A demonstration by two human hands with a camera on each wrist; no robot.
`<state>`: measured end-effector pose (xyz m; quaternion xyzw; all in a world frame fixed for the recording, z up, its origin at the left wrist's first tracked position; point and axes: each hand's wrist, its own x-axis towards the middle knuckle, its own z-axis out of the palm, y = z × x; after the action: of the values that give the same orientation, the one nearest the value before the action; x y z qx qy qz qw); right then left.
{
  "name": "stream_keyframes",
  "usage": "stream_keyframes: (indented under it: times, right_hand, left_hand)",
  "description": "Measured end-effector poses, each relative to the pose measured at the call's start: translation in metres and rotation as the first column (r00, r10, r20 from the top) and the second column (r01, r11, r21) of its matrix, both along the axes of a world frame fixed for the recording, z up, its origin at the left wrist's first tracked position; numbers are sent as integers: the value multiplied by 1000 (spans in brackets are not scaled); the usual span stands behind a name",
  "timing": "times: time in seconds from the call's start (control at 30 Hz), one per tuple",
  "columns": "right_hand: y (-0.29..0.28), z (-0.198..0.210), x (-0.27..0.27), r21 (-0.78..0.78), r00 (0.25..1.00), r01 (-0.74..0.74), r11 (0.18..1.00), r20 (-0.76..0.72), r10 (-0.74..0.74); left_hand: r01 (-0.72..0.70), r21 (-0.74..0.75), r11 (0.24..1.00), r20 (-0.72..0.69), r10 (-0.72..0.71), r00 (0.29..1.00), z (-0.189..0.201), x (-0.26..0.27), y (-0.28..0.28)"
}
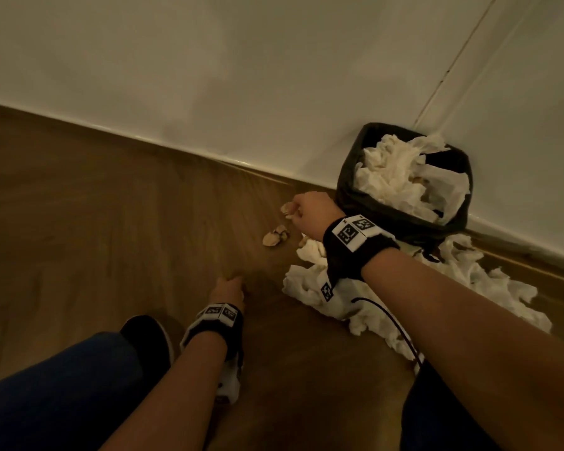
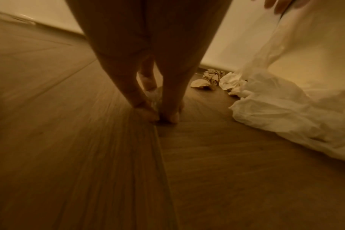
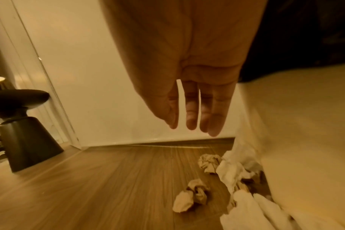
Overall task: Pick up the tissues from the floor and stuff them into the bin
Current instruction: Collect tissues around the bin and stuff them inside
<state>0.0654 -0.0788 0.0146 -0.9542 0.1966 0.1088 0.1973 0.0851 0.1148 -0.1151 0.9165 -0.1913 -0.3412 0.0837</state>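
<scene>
With the bin (image 1: 401,219) already heaped, the tissues (image 1: 310,284) risked spilling back out once the right hand (image 1: 310,216) (empty, fingers straight) and the left hand (image 1: 227,289), fingertips on the floor (image 1: 111,222), stuffed more in.

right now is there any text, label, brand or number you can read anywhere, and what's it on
No readable words, brands or numbers.
Wrist bands on both hands: only black-and-white square marker patterns; a tiny red mark beside one is too small to read.
Bin, tissues: no print visible.
</scene>
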Motion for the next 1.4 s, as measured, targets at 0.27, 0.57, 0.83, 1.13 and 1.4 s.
stream_keyframes:
  times: [0.27, 0.57, 0.83, 1.13, 1.4]
  right_hand:
    - [-12, -69, 41, -103, 969, -47, 994, -246, 21]
    - [-7, -124, 57, -228, 958, -165, 959, -270, 101]
    - [-25, -129, 55, -130, 958, -80, 988, -284, 40]
    - [5, -132, 49, -28, 985, -102, 994, -143, 97]
    - [4, -60, 28, 241, 944, 68, 968, 300, -141]
  left_hand:
    - [-66, -86, 994, -17, 64, 998, 12, 21, -14]
    - [-62, -320, 945, 98, 99, 990, 22, 25, -32]
    - [-76, -348, 934, 96, 116, 989, 24, 25, -34]
    - [-120, -344, 931, 131, 174, 976, 24, 22, -40]
    - [-273, -469, 840, 142, 377, 915, 54, 24, -38]
